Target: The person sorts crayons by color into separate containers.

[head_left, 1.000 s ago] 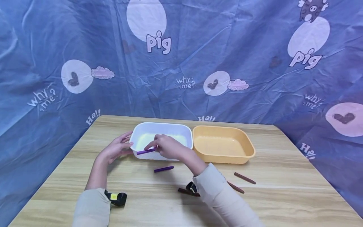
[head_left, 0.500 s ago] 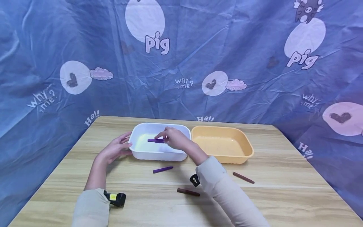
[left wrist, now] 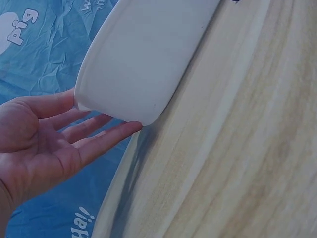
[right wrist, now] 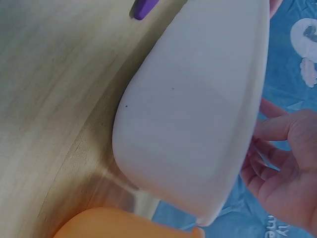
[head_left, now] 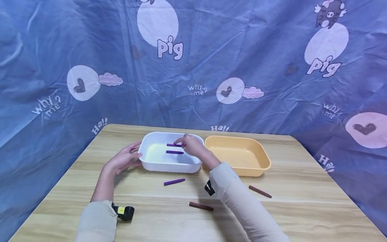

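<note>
My left hand rests against the left end of the white bin. In the left wrist view its thumb lies at the rim and its fairly straight fingers reach along the end wall. My right hand is inside the bin's right half, pinching a purple crayon just above the floor. A second purple crayon lies loose beside it. In the right wrist view the bin's wall hides what the right hand holds. Another purple crayon lies on the table before the bin.
A yellow-orange bin stands right beside the white one. Brown crayons lie on the wooden table, one of them farther right. The right sleeve crosses the table's front. A blue printed cloth hangs behind.
My right hand has carried purple crayons over the front rim into the white bin and moved right. One crayon now lies free there. The left hand has stayed at the bin's end.
</note>
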Demonstrator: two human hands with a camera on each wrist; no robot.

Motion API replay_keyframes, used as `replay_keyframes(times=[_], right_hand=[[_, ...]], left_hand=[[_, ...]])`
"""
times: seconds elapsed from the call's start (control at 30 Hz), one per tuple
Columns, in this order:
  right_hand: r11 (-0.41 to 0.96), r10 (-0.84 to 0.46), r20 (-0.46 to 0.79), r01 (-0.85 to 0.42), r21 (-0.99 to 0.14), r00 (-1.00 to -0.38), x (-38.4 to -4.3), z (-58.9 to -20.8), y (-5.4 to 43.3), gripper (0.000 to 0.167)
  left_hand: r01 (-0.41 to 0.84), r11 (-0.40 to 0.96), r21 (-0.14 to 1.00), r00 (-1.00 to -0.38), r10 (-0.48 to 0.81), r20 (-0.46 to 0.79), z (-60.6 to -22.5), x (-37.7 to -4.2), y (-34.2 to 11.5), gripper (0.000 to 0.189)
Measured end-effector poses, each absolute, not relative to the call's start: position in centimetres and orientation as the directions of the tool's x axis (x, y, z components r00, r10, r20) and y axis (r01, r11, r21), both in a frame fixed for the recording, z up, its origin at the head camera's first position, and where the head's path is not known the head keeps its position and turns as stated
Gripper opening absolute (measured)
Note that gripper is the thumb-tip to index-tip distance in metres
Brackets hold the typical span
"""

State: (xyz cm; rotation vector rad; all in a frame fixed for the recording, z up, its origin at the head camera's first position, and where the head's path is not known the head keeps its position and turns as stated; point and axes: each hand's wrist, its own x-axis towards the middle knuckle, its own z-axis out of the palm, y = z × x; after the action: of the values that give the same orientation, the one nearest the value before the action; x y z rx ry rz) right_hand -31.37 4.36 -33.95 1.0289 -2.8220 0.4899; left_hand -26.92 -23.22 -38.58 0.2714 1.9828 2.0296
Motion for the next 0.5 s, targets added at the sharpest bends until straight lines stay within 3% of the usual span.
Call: replay_keyframes(times=[0.5], right_hand=[[0.784, -0.538, 0.066, -0.528, -0.326, -0.84, -34.3, -35.0, 2.9, 0.039]], left_hand=[[-0.086, 0.002, 0.996, -0.946, 0.312, -0.082, -38.4, -27.0, -22.8, 0.068]])
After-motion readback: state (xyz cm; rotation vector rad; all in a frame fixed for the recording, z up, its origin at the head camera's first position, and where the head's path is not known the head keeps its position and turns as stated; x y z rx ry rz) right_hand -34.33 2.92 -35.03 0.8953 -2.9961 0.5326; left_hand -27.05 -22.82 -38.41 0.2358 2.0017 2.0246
